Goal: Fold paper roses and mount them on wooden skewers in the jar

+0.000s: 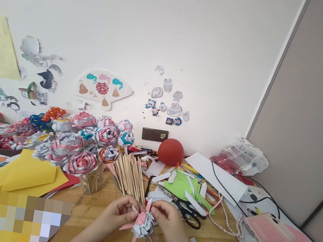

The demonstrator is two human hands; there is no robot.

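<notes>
Between my two hands is a folded paper flower (143, 225) with pink and white-grey petals, some long pink strips pointing outward from it. My left hand (123, 212) pinches a petal at the flower's upper left. On the upper right, my right hand (167, 217) has its fingers closed on another petal. Just beyond the hands stands a bundle of thin wooden sticks (129, 177). Black-handled scissors (188, 212) lie to the right of my right hand.
Finished paper flowers (83, 162) fill a clear cup (92, 181) at left, behind yellow paper (24, 173). A red balloon (171, 152), green paper (182, 185), a pearl string (224, 225) and a pink phone (269, 231) with a black cable lie around the right side.
</notes>
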